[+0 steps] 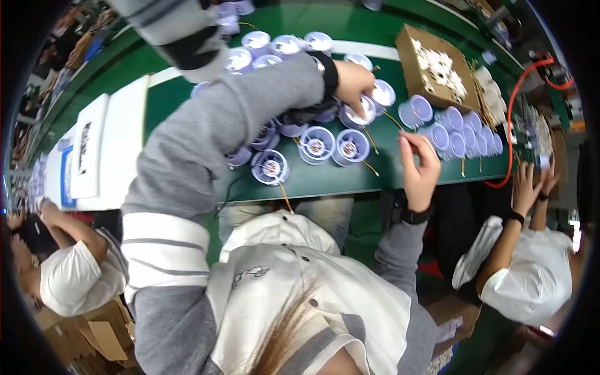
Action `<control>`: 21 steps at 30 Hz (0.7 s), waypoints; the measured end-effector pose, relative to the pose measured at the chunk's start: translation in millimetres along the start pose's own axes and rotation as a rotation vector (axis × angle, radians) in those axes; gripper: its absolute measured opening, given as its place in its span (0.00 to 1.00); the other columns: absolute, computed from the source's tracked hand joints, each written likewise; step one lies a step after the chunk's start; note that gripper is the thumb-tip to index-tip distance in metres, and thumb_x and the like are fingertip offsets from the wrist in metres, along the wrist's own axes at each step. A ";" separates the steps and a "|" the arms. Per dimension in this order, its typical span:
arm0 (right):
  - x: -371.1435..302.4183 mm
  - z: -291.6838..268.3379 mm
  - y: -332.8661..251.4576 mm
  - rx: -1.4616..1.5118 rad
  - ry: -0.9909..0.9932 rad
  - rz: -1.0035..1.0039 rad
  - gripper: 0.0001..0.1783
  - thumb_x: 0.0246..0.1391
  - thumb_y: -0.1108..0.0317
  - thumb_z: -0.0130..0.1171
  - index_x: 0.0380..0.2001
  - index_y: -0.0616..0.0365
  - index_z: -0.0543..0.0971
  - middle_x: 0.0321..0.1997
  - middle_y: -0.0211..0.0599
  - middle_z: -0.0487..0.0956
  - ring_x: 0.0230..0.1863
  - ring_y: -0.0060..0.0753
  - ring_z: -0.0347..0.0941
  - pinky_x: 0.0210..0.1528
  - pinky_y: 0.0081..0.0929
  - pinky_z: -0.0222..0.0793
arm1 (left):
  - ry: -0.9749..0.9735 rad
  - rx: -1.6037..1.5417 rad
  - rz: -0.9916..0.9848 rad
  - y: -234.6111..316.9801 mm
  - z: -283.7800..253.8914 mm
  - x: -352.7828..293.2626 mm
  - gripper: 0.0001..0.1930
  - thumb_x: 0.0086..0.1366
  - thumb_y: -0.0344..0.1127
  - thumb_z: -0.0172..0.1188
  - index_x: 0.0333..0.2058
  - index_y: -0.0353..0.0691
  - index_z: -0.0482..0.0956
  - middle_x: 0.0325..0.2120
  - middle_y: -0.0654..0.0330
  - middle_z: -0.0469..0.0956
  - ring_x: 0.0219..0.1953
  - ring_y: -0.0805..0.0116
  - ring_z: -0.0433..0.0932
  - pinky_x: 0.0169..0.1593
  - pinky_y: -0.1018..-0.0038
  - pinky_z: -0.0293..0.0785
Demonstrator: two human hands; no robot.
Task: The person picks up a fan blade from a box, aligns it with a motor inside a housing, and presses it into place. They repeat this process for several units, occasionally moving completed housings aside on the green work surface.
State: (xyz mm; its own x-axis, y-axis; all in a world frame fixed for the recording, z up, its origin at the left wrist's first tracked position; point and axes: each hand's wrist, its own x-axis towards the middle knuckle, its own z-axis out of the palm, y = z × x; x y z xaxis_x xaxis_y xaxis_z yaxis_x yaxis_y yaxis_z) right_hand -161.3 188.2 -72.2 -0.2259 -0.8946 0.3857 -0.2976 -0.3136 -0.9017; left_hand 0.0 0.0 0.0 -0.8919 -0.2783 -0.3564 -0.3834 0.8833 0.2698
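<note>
My left hand (355,82) bends half-open fingers into a pale-purple, round plastic cup (353,125) on the green bench (334,182); my right hand (422,167) nearly pinches beside a thin yellow wire (392,119). I can't tell either hold. I'd steady the cup, wire slack.

Bright, even indoor light | white board (127,140) nearly washed out | dark under green table (320,181), its edges bowed | grey-and-white shape (164,25) up top blurred | corners black

Smooth plastic cups (415,113), matt cardboard box (407,57)
</note>
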 end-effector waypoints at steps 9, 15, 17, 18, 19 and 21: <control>26.4 -75.4 24.0 -0.055 -0.045 -0.047 0.12 0.55 0.78 0.54 0.44 0.67 0.75 0.45 0.38 0.74 0.41 0.26 0.70 0.43 0.19 0.66 | 0.361 -0.178 0.112 18.9 -8.6 46.6 0.24 0.47 0.52 0.67 0.35 0.37 0.82 0.25 0.52 0.81 0.30 0.57 0.80 0.34 0.66 0.74; 39.4 -52.1 -6.2 0.011 -0.051 -0.136 0.26 0.55 0.76 0.54 0.58 0.63 0.64 0.55 0.41 0.67 0.50 0.28 0.69 0.47 0.19 0.66 | 0.481 -0.492 0.261 37.3 -25.2 26.8 0.24 0.50 0.50 0.68 0.38 0.35 0.81 0.29 0.55 0.82 0.32 0.66 0.81 0.35 0.72 0.76; 30.6 -52.4 -10.9 0.198 -0.059 -0.155 0.33 0.53 0.75 0.56 0.61 0.62 0.58 0.58 0.42 0.64 0.54 0.32 0.66 0.51 0.22 0.65 | 0.541 -0.736 0.411 59.7 -28.4 20.1 0.24 0.51 0.49 0.68 0.38 0.33 0.80 0.31 0.54 0.82 0.33 0.67 0.81 0.36 0.73 0.76; 27.1 -53.3 -11.3 0.294 -0.067 -0.164 0.36 0.52 0.74 0.57 0.63 0.61 0.55 0.60 0.43 0.62 0.56 0.34 0.65 0.53 0.24 0.64 | 0.547 -0.732 0.404 71.6 -32.2 11.3 0.24 0.51 0.49 0.68 0.38 0.33 0.80 0.31 0.54 0.82 0.33 0.67 0.81 0.36 0.73 0.76; 23.8 -55.5 -12.5 0.299 -0.074 -0.167 0.36 0.52 0.74 0.57 0.63 0.61 0.55 0.60 0.43 0.62 0.56 0.34 0.65 0.53 0.24 0.64 | 0.579 -0.762 0.387 83.5 -35.1 0.4 0.24 0.51 0.46 0.68 0.40 0.33 0.79 0.31 0.54 0.81 0.32 0.67 0.80 0.36 0.75 0.76; 12.9 -64.3 -17.9 0.214 -0.003 -0.234 0.39 0.50 0.72 0.60 0.63 0.61 0.54 0.60 0.43 0.62 0.57 0.36 0.64 0.56 0.28 0.63 | 0.615 -0.792 0.368 101.6 -29.1 -12.7 0.23 0.51 0.43 0.69 0.42 0.33 0.78 0.31 0.54 0.81 0.32 0.67 0.80 0.36 0.76 0.75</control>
State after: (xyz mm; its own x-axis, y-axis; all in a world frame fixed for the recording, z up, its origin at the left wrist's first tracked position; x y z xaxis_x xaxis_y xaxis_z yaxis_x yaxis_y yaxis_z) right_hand -218.6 202.7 -38.5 -0.1716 -0.7908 0.5875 -0.1393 -0.5709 -0.8091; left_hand -34.6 82.3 58.0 -0.8672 -0.3829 0.3184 0.0849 0.5164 0.8521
